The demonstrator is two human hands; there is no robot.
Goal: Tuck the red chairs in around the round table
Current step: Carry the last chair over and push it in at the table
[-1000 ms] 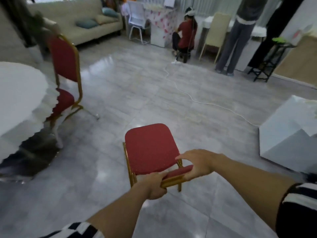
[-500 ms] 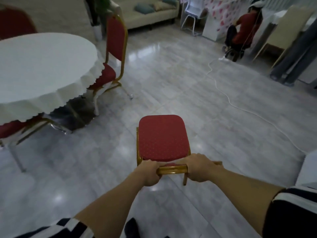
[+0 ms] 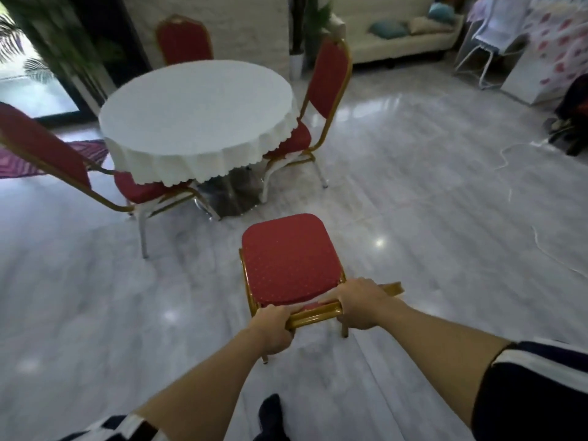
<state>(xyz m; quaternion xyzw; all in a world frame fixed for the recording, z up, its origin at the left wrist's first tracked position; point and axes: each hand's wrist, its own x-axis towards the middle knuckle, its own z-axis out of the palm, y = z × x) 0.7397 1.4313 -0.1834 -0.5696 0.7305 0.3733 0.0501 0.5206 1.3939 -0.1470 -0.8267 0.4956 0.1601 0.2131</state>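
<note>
I hold a red chair (image 3: 289, 261) with a gold frame by the top rail of its backrest. My left hand (image 3: 273, 327) grips the rail's left end and my right hand (image 3: 361, 303) its right end. Its seat faces the round table (image 3: 195, 113), which wears a white scalloped cloth and stands ahead to the left, a stretch of floor away. Three more red chairs stand around the table: one on the left (image 3: 51, 154), one on the right (image 3: 327, 81), one behind (image 3: 184, 39). The left and right chairs have their seats partly under the cloth.
A beige sofa (image 3: 404, 39) with cushions runs along the back wall. A white cable (image 3: 509, 173) trails over the grey tiled floor at right. A white chair (image 3: 490, 49) and a flowered cloth stand far right. A purple rug (image 3: 47, 157) lies at left.
The view has swung left, bringing the whole round table into sight. The held chair now points at the table and is closer to it. Both hands keep their grip on the backrest rail.
</note>
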